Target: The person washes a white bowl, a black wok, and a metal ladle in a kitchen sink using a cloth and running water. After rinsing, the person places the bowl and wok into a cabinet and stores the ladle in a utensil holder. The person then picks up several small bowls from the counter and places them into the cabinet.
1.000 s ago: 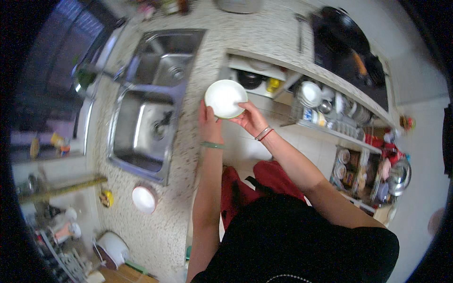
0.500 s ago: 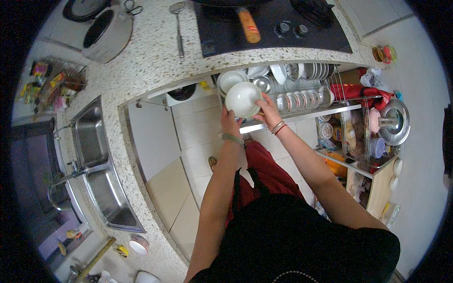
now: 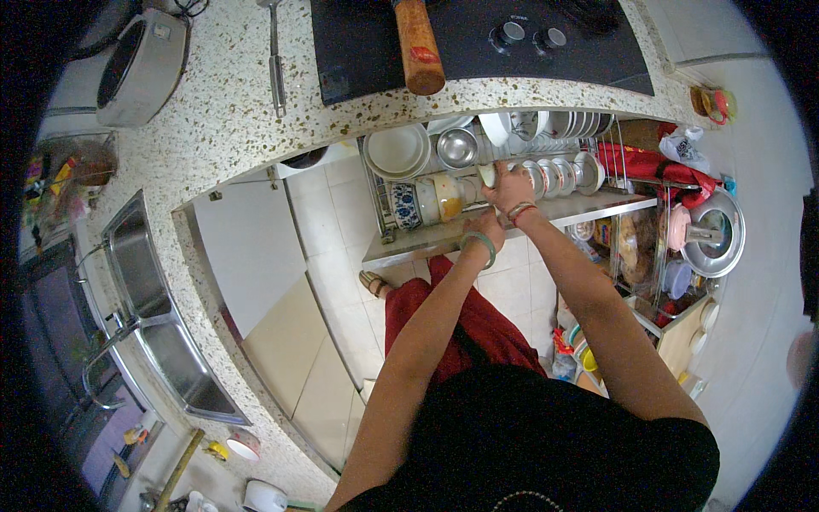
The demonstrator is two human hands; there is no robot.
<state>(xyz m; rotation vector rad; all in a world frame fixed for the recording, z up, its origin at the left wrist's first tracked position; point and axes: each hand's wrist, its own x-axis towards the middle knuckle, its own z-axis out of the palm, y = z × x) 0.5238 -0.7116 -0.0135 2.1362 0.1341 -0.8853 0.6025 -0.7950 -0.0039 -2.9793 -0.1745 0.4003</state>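
Observation:
My right hand [image 3: 510,188] is closed on a white bowl [image 3: 486,175], now on edge in the pulled-out dish drawer [image 3: 580,212]. Most of the bowl is hidden behind that hand. Just below, at the drawer's front rail, my left hand [image 3: 485,225] has its fingers curled at the bowl's lower edge. Small bowls [image 3: 554,177] stand on edge in a row to the right. On the left are stacked white bowls [image 3: 397,152], a steel bowl [image 3: 457,148], a blue-patterned bowl [image 3: 406,206] and a yellowish bowl [image 3: 447,196].
Above the drawer runs a speckled countertop [image 3: 230,128] with a black cooktop [image 3: 358,60] and a wooden pan handle [image 3: 420,51] jutting out. A double steel sink [image 3: 175,350] is at left. An open cabinet door [image 3: 247,247] hangs below. Right stands a shelf with a pot lid [image 3: 715,230].
Both hands have moved right and slightly down with the bowl, which has turned from face-up to on edge in the row. The patterned and yellowish bowls are now uncovered. The view has shifted.

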